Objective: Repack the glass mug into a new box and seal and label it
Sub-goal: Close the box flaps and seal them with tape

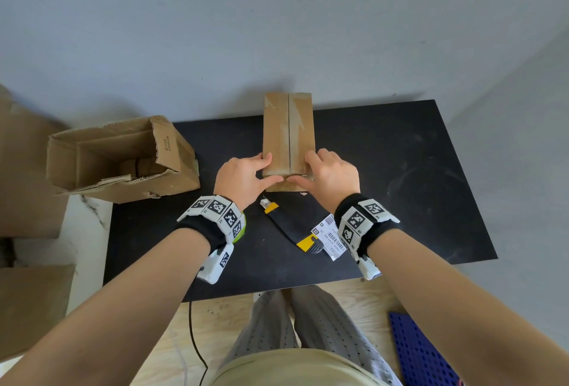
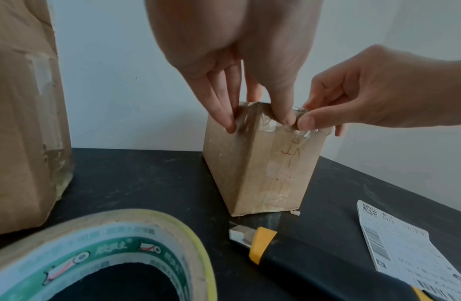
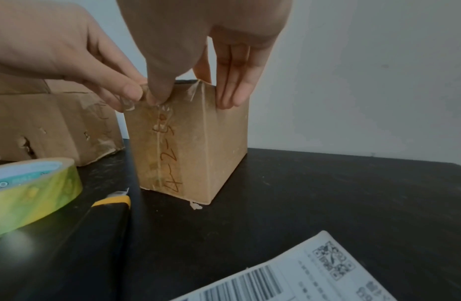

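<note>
The left hand and the right hand meet at the near top edge of the small box, which stands upright on the black bench. Both thumbs and forefingers pinch a crumpled bit of clear tape at that edge, while the other fingers lie straight down the box's sides, steadying it. So each hand is grasping the tape, not the carton.

The box looks like stiff, light cardboard, but by the task it probably carries a glass mug, so it is likely heavier than it seems and fragile. It is best held by its two opposite side walls, low down, kept upright, and not squeezed on the seam. The tape is thin, sticky and apt to tear or cling to skin.

The head view alone shows the slit running along the box's top and the torn open box well to the left. The wrist views show what it hides: red handwriting under tape on the near face, the tape roll behind the left wrist, and the knife and shipping label lying just in front of the box.
</note>
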Demonstrator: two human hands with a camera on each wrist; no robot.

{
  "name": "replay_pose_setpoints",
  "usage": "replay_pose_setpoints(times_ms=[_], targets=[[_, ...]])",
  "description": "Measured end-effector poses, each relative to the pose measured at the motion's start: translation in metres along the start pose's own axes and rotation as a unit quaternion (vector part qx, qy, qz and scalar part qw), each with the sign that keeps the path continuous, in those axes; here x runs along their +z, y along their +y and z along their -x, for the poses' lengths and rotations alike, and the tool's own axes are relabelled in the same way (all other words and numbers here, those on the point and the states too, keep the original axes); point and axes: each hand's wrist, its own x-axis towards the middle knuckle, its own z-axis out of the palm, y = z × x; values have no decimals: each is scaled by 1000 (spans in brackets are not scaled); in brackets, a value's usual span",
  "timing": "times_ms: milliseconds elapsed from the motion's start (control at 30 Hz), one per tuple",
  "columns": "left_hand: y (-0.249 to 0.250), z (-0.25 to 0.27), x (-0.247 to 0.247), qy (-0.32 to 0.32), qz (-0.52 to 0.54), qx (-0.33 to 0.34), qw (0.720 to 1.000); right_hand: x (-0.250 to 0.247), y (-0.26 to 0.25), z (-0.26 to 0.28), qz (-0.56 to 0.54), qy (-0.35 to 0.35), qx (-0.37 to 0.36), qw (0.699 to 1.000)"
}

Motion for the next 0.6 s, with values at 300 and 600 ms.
replay_pose_setpoints(times_ms=[300, 600], targets=[[-2, -5, -17, -95, 13, -14, 995, -9, 21, -2, -95, -106, -7, 990], [3, -6, -31, -179, -33, -14, 983, -31, 31, -1, -121, -219, 67, 966]])
